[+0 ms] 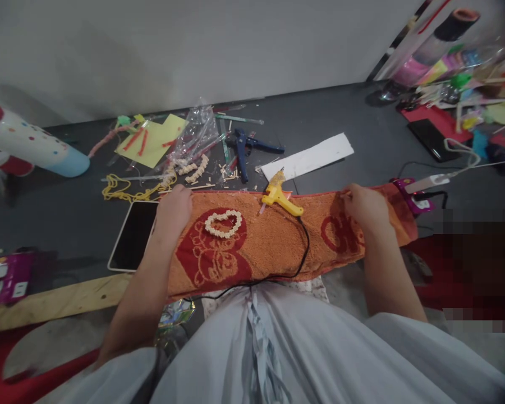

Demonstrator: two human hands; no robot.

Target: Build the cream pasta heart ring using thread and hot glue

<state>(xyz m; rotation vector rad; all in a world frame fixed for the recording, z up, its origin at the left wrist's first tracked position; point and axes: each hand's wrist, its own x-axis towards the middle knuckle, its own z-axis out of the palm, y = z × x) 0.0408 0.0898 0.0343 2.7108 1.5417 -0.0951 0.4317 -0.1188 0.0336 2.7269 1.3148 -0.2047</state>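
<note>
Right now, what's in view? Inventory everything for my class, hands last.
towel: 1, orange/red, table's near edge
glue gun: 1, yellow, on towel
heart-shaped ring: 1, cream, on towel
hand tool: 1, blue, behind towel
strip: 1, white, behind towel
small pieces: many, cream, behind towel
papers: count unclear, yellow, rear left
plastic: count unclear, clear, by papers
yarn: one tangle, yellow, behind tablet
tablet: 1, black/white, left of towel
bottles: 2, white/blue left, pink/black right
blocks: 2, purple, left and right
slab: 1, black, right
craft heap: uncounted, mixed, far right
table: 1, grey, beneath
left hand: 1, bare, towel's left
right hand: 1, bare, towel's right
</note>
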